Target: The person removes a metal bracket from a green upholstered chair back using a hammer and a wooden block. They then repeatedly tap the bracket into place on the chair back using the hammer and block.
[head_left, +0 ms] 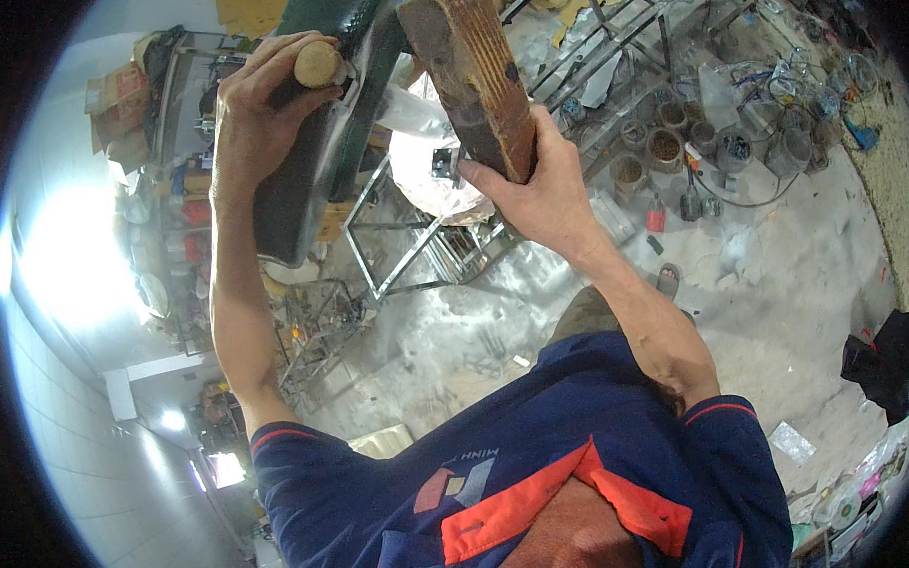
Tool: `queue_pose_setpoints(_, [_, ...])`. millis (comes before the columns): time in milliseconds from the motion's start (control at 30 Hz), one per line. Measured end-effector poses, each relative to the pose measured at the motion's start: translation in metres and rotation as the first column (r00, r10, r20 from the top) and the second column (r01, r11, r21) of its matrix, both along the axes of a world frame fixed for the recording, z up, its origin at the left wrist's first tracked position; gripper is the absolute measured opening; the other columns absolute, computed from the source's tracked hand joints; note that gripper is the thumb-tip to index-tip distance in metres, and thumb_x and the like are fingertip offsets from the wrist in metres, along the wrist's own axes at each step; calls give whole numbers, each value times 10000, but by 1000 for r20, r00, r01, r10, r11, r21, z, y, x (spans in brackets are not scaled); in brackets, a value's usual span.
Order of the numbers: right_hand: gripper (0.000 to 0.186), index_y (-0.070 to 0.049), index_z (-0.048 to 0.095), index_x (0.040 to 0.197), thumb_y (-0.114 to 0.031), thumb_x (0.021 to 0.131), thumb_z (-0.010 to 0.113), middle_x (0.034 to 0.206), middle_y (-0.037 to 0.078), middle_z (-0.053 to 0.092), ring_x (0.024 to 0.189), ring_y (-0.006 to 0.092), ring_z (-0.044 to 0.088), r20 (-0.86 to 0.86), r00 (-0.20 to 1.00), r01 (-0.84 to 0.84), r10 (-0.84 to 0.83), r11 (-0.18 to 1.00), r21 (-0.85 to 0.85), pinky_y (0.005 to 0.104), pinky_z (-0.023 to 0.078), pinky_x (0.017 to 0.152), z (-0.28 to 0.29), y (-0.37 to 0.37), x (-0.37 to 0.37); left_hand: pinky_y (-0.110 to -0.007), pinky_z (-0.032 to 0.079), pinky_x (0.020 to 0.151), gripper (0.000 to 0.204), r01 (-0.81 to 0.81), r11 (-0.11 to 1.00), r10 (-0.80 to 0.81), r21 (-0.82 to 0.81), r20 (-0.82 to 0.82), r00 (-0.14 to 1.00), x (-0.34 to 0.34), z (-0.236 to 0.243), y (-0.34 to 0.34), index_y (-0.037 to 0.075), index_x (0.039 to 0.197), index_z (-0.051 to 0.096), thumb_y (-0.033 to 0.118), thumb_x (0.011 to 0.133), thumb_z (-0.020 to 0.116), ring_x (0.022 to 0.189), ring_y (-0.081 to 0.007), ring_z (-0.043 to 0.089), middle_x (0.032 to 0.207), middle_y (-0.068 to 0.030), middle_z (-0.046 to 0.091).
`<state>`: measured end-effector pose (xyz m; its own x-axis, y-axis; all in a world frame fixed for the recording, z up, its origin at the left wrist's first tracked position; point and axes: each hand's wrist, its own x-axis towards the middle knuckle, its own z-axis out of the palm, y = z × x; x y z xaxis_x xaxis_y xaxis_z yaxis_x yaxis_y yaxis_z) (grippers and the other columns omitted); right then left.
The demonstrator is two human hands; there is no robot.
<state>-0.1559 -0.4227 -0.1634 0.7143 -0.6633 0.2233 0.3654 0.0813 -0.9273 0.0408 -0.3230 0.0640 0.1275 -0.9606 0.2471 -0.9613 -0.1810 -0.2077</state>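
Observation:
My left hand [256,102] is closed around a round wooden handle [319,65], its pale butt end facing up. A bit of metal shows beside the handle, but the rest of that tool is hidden. Right beside it runs a long dark green piece [352,120] with a glossy surface and a pale worn edge. With my right hand [547,202] I grip a thick, worn wooden block [472,74], thumb on the near side and fingers around the far side. The block is held up at a tilt, to the right of the green piece.
Below stands a metal frame [380,271] next to a brightly lit round, pale surface [411,167]. Several tubs of small parts [666,146] and a red object [656,215] sit on the dusty floor [775,285] at the right. Cluttered shelves [192,200] line the left.

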Motion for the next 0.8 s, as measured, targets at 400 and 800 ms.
queue_pose_setpoints(400, [536,42,498,1150,-178,823,861,854,263,707,819,454,742,125,989,114,-82,955,-274,480,582,694,41,15,16,-402,561,957,411,144,990,-144,-10,-57,988,12,3,3,32,1148,757,83,757,874,1112,-300,709,1224,-106,742])
queue_pose_setpoints(800, [468,60,553,1199,-38,845,842,938,95,742,784,187,710,-152,982,47,-112,925,-377,348,581,715,68,3,18,-472,471,1066,447,87,989,-73,120,-116,991,13,9,3,37,1183,752,149,763,855,1223,-316,609,1302,-110,697])
